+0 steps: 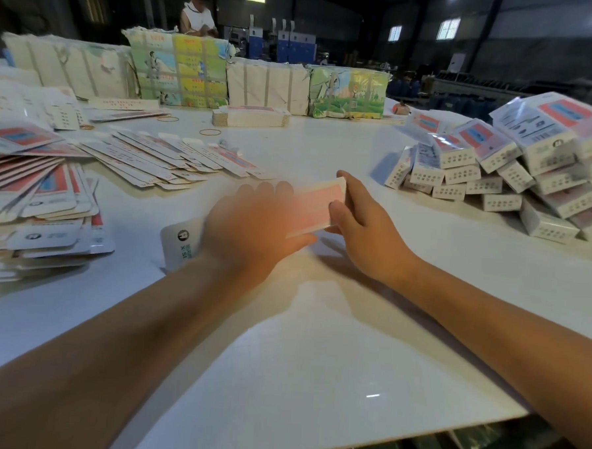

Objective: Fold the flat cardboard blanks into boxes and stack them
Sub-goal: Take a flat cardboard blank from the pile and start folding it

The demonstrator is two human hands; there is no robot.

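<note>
Our right fingers (336,209) curl round the far end of a pink-faced box (318,205), thumb on the near side and fingertips behind it, so the right hand (363,224) clearly grips it. The left hand (253,229) is blurred with motion; its fingers (265,188) lie over the box's other end, but we cannot tell whether they clasp it or merely press against it. The box sits between the two hands, just above the table (316,328), its white hang tab (180,242) jutting out to the left from under the left wrist. We judge that we are midway through forming this one blank: the body looks squared up, and the end flaps probably want tucking. The next move, as we read it, calls for the right hand to steady the box while the left closes the end, then for carrying it over to the pile of boxes (517,167) heaped well apart on the right. Flat blanks (174,159) lie fanned out on the left, beyond the left hand, with a thicker stack of blanks (38,210) nearer the table's left edge. Further back stand wrapped bundles (179,70) and a few rubber bands (210,132), and behind those a person (197,13) stands at the table's far side.
</note>
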